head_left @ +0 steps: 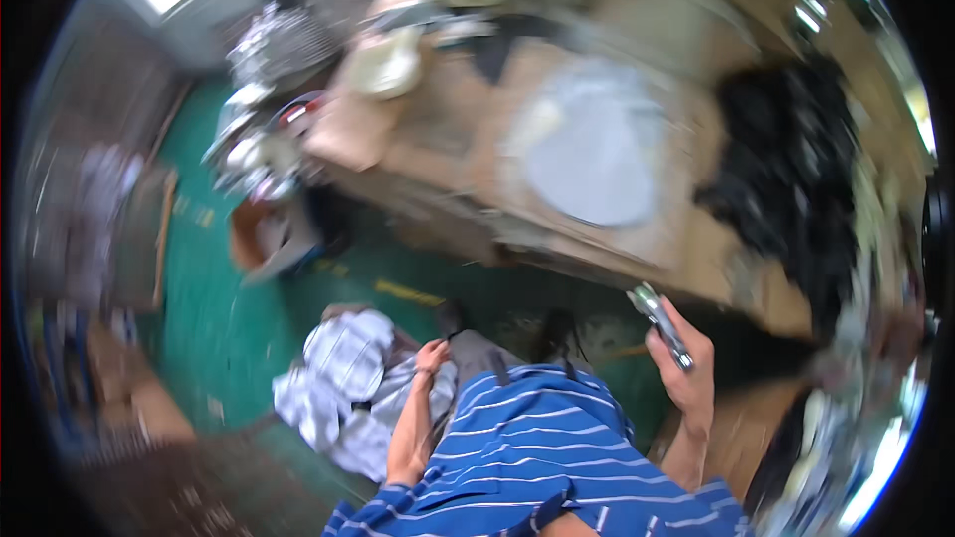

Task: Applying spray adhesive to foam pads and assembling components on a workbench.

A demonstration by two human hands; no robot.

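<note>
At 8 o'clock in the head view a heap of pale striped cloth (343,388) lies on the green floor (219,328). The left hand (431,356) hangs just right of it, its grip curled loosely with the fingertips touching the heap's upper right edge; whether it pinches the fabric cannot be told through the blur. The person's blue striped shirt (537,447) fills the frame at 6 o'clock, between the 2 forearms. At 4 o'clock the right hand (684,363) is raised, its grip pressed together around a slim metal tool (659,320), which sticks out of the fist toward 11 o'clock. Above it the wooden desk (448,129) carries a round pale cloth piece (592,154) near 12 o'clock and a pile of black fabric (796,169) at 2 o'clock.
</note>
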